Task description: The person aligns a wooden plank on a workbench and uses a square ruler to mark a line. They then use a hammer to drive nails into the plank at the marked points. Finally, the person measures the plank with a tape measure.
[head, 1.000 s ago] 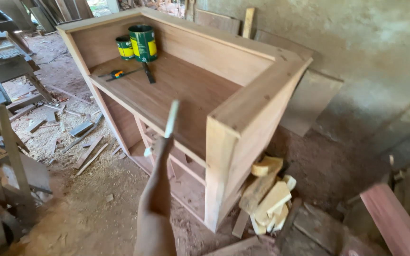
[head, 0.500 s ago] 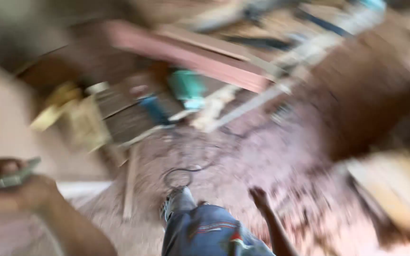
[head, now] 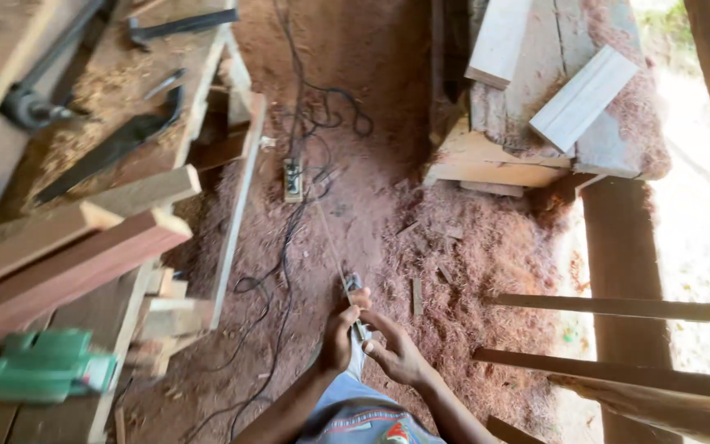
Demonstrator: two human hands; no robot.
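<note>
Sawdust-covered red earth floor (head: 486,247) with black cables (head: 289,238) beside a cluttered wooden counter (head: 84,247); low centre, left hand (head: 340,333) grips a small grey metal tool (head: 355,308), right hand (head: 396,353) pinching its lower end.

Both hands meet low: left hand (head: 340,333) fisted, right hand (head: 394,349) fingers cupped.

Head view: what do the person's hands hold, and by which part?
Both left hand and right hand grip the near end of a thin grey metal tool.
</note>
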